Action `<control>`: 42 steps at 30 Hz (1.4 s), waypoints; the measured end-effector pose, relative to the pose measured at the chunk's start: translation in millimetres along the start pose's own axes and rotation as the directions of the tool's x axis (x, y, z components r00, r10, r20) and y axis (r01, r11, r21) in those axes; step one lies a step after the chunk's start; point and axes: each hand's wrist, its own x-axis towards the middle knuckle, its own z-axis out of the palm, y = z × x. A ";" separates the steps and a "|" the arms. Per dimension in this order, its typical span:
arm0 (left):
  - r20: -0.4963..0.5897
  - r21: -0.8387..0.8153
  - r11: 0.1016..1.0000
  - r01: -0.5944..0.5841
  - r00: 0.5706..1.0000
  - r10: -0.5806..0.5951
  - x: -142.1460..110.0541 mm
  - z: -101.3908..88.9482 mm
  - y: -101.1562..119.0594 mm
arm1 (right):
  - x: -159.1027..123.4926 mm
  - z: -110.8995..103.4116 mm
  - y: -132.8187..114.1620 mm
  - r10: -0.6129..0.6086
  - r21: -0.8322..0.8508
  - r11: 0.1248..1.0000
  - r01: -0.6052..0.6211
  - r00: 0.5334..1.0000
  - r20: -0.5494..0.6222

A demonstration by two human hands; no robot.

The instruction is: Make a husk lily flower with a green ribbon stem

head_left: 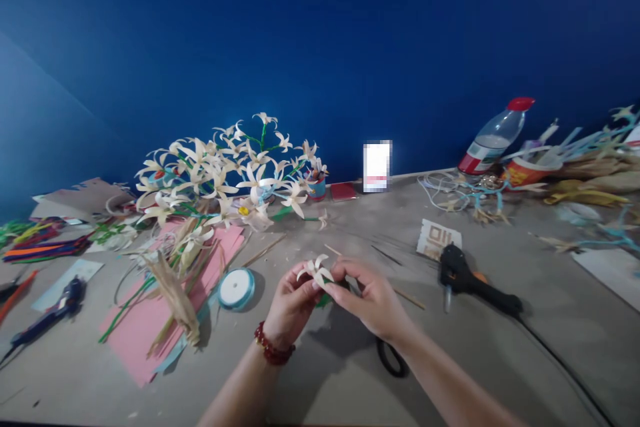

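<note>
Left hand (289, 305) and right hand (374, 295) grasp a white flower (317, 271) between their fingers (351, 269), a spool (236, 288) just left of them, a glue gun (477, 285) well to their right.

No Legible Lettering

The plastic bottle (503, 127) at upper right wears a partly red label (483, 156), its print too blurred to read. Yellowish marks on the red-orange tub (525, 175) at mid-right are equally unclear. Blocky brown marks on the whitish square (431, 237), right of centre, form no readable word. Pixelation covers the white rectangle (377, 159) above centre.
</note>
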 end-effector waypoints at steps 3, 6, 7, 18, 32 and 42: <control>0.004 0.042 0.999 -0.012 1.000 0.012 -0.5 1.7 1.2 | -0.7 -0.3 -1.5 -0.070 -0.062 0.996 0.070 0.998 0.001; 0.019 0.046 0.998 -0.030 0.999 0.029 -1.6 2.9 1.5 | -0.7 -1.3 -2.6 -0.059 -0.031 0.998 0.060 0.998 0.022; 0.026 0.038 0.999 -0.036 0.999 0.035 -2.0 2.8 1.4 | -0.6 -1.6 -2.8 -0.026 0.005 1.000 0.026 0.999 0.033; 0.059 0.042 0.999 -0.023 0.998 0.020 -0.7 2.7 1.9 | -0.2 1.4 0.1 0.256 0.383 0.877 -0.290 0.957 0.137; -0.032 0.079 0.992 -0.094 0.995 0.097 0.4 -2.1 -6.3 | 2.4 -3.0 8.7 0.116 0.202 0.972 -0.122 0.992 0.043; -0.027 0.111 0.979 -0.168 0.985 0.172 -0.8 4.3 -5.3 | 0.8 -2.0 3.0 -0.109 -0.213 0.972 0.095 0.993 -0.055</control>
